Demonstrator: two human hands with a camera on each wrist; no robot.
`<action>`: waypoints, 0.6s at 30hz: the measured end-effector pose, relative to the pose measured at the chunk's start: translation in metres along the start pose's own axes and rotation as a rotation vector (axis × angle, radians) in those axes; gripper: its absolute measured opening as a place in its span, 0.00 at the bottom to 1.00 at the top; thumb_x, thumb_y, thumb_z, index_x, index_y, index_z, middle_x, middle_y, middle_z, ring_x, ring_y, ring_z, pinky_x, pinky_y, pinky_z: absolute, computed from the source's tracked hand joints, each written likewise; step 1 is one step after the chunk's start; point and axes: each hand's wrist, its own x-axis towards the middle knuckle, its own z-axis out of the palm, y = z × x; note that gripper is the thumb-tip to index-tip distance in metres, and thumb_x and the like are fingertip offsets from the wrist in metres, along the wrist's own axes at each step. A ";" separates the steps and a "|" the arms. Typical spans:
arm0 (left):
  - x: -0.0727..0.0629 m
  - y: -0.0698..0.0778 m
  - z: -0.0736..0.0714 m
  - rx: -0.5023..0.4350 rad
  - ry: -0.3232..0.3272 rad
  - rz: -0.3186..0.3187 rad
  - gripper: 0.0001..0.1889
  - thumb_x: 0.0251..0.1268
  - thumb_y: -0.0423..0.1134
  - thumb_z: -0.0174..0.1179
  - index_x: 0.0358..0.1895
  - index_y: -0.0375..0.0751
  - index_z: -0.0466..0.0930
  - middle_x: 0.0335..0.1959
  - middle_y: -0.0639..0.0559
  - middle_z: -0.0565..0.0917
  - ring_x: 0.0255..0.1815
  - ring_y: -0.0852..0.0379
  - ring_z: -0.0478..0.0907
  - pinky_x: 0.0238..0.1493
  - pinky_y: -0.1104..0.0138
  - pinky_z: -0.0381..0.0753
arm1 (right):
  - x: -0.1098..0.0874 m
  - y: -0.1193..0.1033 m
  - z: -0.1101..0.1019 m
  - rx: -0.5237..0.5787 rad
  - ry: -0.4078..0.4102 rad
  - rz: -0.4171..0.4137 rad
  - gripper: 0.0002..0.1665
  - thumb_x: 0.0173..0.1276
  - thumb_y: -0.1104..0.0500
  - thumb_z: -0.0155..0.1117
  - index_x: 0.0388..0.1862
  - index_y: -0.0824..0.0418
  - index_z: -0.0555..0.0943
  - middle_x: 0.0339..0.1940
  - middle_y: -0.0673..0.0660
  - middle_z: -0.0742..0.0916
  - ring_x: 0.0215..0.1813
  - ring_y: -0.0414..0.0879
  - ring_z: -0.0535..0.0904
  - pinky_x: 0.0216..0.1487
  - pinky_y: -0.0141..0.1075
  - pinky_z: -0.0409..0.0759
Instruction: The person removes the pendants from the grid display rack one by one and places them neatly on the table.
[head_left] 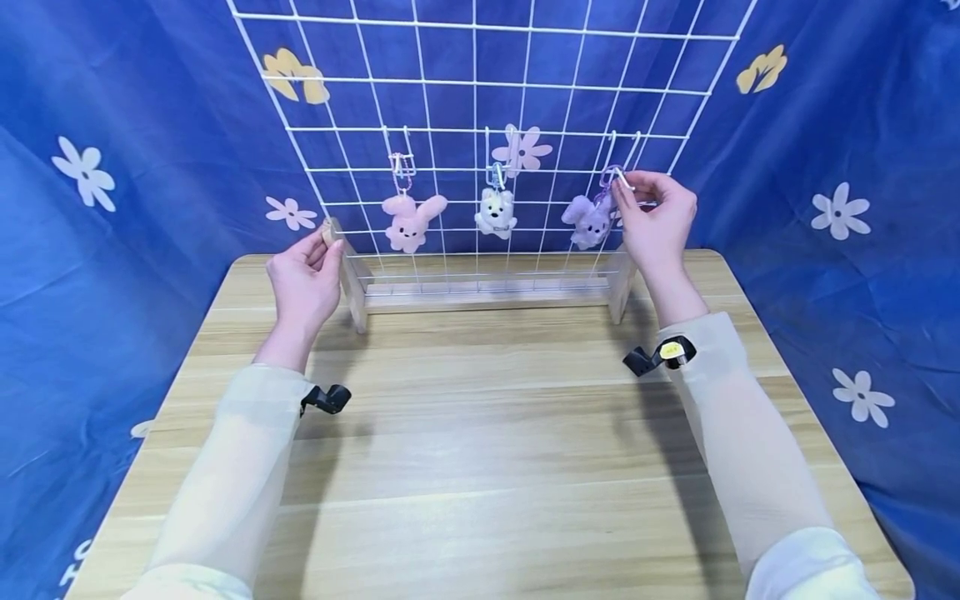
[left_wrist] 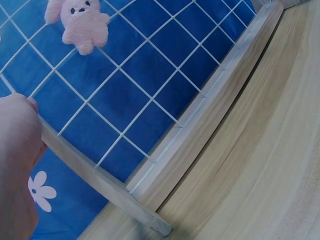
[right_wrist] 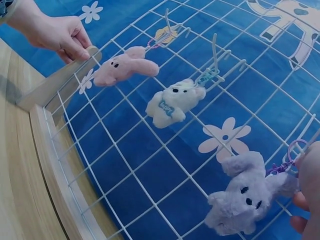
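A purple plush rabbit keychain (head_left: 590, 222) hangs at the right of a white wire grid (head_left: 474, 132). My right hand (head_left: 663, 217) pinches it by its purple ring, at the tip of a white hook. Whether the fingers also grip the hook is hard to see. On the left, my left hand (head_left: 303, 279) holds the top of the wooden stand's side post (head_left: 351, 287) between thumb and fingers. A pink plush rabbit keychain (head_left: 408, 223) hangs from a hook nearest that hand. Between the two rabbits hangs a white plush bear keychain (right_wrist: 172, 102) with a teal clasp.
The grid stands in a wooden base bar (head_left: 487, 293) near the back of the wood-grain table (head_left: 480, 433). Behind and on both sides hangs a blue curtain (head_left: 862, 275) with flower prints. A wrist camera (head_left: 330, 398) sits on each sleeve.
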 end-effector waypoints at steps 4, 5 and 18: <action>0.000 -0.001 0.000 -0.002 0.007 0.013 0.18 0.75 0.35 0.67 0.64 0.37 0.83 0.58 0.36 0.85 0.60 0.51 0.85 0.58 0.72 0.86 | 0.000 -0.002 0.000 -0.042 0.004 -0.018 0.12 0.70 0.55 0.78 0.42 0.65 0.92 0.30 0.48 0.90 0.33 0.38 0.81 0.35 0.25 0.80; 0.000 -0.001 0.000 0.003 0.010 0.018 0.18 0.75 0.34 0.67 0.64 0.37 0.84 0.58 0.36 0.85 0.60 0.50 0.85 0.58 0.71 0.86 | 0.000 -0.002 0.000 -0.051 0.003 -0.022 0.13 0.70 0.55 0.78 0.42 0.65 0.92 0.30 0.49 0.90 0.33 0.38 0.81 0.35 0.25 0.79; -0.001 0.001 0.001 0.010 -0.001 0.031 0.18 0.76 0.35 0.66 0.64 0.35 0.83 0.57 0.36 0.85 0.60 0.51 0.85 0.59 0.71 0.86 | 0.005 0.002 -0.005 0.135 -0.010 0.024 0.03 0.68 0.67 0.76 0.34 0.61 0.91 0.25 0.45 0.88 0.29 0.38 0.81 0.31 0.26 0.79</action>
